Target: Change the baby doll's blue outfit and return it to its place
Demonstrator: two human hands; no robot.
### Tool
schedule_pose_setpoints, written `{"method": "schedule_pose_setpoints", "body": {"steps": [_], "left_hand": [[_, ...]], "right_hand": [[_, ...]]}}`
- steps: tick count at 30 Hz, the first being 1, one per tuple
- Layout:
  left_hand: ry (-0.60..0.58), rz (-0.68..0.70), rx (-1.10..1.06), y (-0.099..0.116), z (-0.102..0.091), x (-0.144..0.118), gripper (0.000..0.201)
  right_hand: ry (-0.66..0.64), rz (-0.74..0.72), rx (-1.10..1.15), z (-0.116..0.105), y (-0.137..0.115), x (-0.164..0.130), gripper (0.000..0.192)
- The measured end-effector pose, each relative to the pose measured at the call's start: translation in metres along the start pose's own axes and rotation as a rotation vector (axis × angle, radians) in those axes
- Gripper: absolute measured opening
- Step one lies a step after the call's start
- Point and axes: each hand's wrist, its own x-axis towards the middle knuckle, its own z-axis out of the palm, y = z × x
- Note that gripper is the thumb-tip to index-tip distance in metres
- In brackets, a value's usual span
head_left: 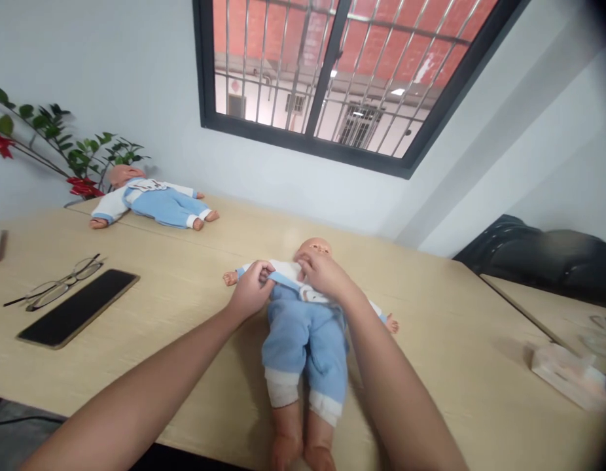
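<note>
A baby doll (315, 247) lies on its back on the table in front of me, its feet toward me. It wears blue trousers (305, 327) with white cuffs and a white top with blue sleeve ends. Over its chest, my left hand (254, 288) pinches a blue strap (285, 281) that slants across the top. My right hand (325, 273) is closed at the doll's neck and upper chest. Whatever its fingers grip is hidden behind the hand. Below the right hand shows a white patch (313, 296) with dark markings on the front of the clothes.
A second doll (156, 199) in similar clothes lies at the table's far left, beside a leafy plant (82, 154). Glasses (62, 284) and a black phone (80, 307) lie at left. On the right are a tissue pack (570, 373) and a black chair (543, 258).
</note>
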Motion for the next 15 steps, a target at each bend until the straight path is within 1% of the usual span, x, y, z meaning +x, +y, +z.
{"method": "schedule_pose_setpoints", "body": {"steps": [2,4,6,7,9,10,12,15], "left_hand": [[-0.009,0.048,0.071,0.003,-0.003,0.000,0.018],[-0.011,0.112,0.137,0.005,-0.005,0.000,0.018],[0.002,0.165,0.164,0.006,-0.007,0.000,0.019],[0.013,0.180,0.170,0.006,-0.007,0.000,0.019],[0.039,0.190,0.180,0.005,-0.008,0.001,0.018],[0.048,0.190,0.184,0.005,-0.008,0.000,0.018],[0.055,0.192,0.198,0.007,-0.008,-0.001,0.017],[0.029,0.206,0.208,0.011,-0.007,-0.004,0.017]], "right_hand": [[-0.065,-0.027,-0.137,0.006,-0.003,0.025,0.023],[-0.121,-0.132,-0.226,0.018,-0.006,0.052,0.029],[-0.203,-0.267,-0.239,0.031,-0.009,0.076,0.032],[-0.262,-0.312,-0.231,0.038,-0.010,0.086,0.029],[-0.366,-0.335,-0.214,0.049,-0.010,0.099,0.021],[-0.395,-0.329,-0.208,0.052,-0.009,0.103,0.019],[-0.392,-0.325,-0.206,0.053,-0.007,0.104,0.026],[-0.271,-0.361,-0.210,0.040,0.000,0.096,0.059]]}}
